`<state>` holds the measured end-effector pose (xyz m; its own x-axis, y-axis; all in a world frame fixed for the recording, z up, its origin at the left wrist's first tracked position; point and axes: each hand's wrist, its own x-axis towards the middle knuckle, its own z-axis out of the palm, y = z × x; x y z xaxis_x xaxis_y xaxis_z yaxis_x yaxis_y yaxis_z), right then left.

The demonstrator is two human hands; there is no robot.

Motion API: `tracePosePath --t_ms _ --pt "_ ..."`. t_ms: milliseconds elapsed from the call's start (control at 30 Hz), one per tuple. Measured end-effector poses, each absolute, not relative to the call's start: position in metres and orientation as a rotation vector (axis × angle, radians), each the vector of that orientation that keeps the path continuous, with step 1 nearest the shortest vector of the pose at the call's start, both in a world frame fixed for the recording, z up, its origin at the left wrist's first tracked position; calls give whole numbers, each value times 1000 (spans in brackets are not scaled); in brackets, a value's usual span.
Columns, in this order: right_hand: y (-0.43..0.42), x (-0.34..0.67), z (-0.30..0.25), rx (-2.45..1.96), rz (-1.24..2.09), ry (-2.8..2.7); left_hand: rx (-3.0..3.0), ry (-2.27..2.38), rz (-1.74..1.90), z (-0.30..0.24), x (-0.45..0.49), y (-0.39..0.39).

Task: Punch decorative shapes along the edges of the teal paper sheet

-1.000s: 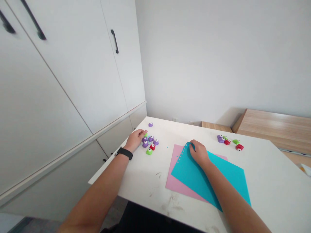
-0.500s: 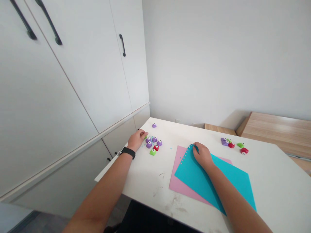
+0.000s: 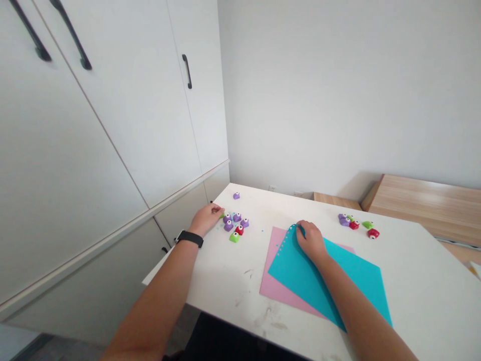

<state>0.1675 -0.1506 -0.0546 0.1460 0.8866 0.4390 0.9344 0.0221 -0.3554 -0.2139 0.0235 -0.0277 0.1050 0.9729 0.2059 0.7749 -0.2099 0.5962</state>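
Left hand (image 3: pixel 206 219): curled at 11 o'clock, fingertips on a green punch (image 3: pixel 221 215); grip unclear.
Right hand (image 3: pixel 311 241): closed on the 12 o'clock corner of the teal sheet (image 3: pixel 296 271).
Teal sheet: at 12 o'clock, lying skewed across a pink sheet (image 3: pixel 272 271), one edge notched with holes.
Punches (image 3: pixel 233 225): clustered at 11 o'clock, more at 1 o'clock (image 3: pixel 355 223).
Desk (image 3: pixel 413 281): white, under everything.
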Motion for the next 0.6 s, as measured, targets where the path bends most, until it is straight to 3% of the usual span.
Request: tracePosePath --t_ms 200,300,600 --pt "-152 163 -46 -1816 -76 -1740 2081 1769 1072 6 -198 -6" --pt "-154 158 -36 -1762 -47 -1737 2174 1555 1228 24 -167 -33" --pt "-158 140 -2 -1617 47 -1765 2119 744 546 -8 -77 -110"
